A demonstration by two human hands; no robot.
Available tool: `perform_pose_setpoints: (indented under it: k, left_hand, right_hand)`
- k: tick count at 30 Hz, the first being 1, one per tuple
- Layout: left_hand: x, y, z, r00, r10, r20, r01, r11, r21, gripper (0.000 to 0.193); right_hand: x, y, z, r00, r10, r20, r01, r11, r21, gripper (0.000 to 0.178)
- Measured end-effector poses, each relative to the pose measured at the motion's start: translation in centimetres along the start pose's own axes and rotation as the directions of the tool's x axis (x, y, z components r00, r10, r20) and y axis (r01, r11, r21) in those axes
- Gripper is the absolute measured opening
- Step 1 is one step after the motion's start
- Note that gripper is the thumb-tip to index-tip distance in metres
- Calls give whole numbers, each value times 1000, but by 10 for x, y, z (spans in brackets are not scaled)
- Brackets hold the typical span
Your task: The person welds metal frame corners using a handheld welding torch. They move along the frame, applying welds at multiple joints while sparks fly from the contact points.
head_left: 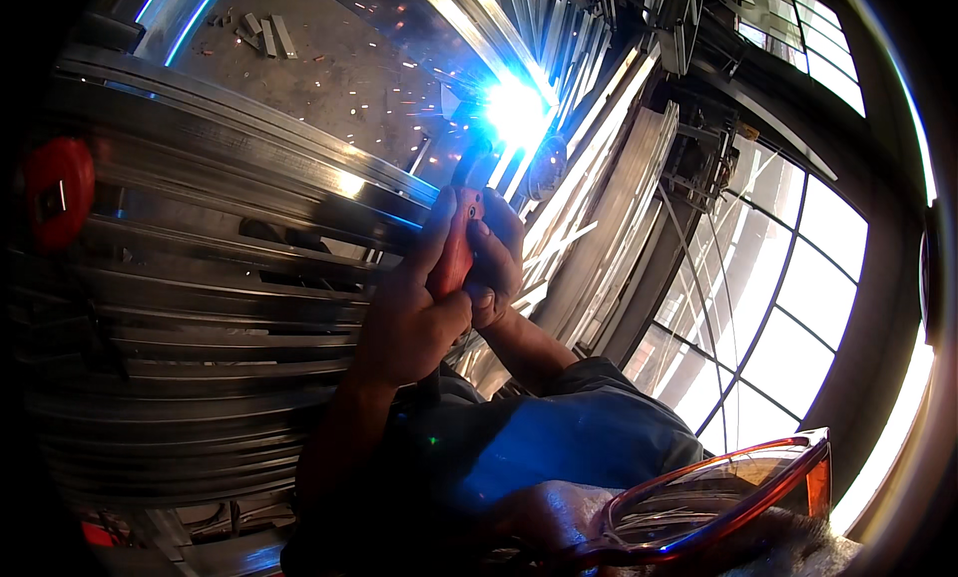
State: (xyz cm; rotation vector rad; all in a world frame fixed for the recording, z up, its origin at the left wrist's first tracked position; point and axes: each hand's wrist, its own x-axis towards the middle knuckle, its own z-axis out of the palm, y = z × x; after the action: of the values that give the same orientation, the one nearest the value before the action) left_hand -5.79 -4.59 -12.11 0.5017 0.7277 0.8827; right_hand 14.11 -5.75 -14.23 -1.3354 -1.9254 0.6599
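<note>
- At mid-scene, both hands wrap one red welding torch handle (455, 246): the left hand (407, 323) curled around its near side, the right hand (496, 263) clenched on its right.
- Just beyond the handle's far end, a white-blue arc (516, 109) glares among long metal bars (200, 178).
- Near right sits a red-rimmed lens (718, 502).

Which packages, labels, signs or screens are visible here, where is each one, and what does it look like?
No package, sign or screen shows.
Possible label: a small pale rectangle on the round red object at the left edge, beside the stacked metal profiles; too small to be sure.
The red tool handle, gripped by the left hand and right hand, shows no label.
</note>
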Motion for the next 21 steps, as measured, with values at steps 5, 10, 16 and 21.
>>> perform_pose_setpoints:
  k: [5,10,16,21]
  left_hand:
    - [0,-2,-1,1000,-15,-2,15,1000,1,95]
    - [2,2,-1,998,-57,40,58,998,-37,96]
    - [1,-6,0,1000,17,14,-17,1000,17,95]
    - [3,-17,-3,973,232,-3,-226,951,212,96]
  right_hand:
    - [1,-1,2,1000,-18,15,18,1000,8,76]
    - [3,-4,0,1000,-20,20,20,1000,-17,73]
    - [5,-5,0,999,-32,24,33,999,-42,73]
    - [3,-2,1,999,-41,28,41,999,-25,73]
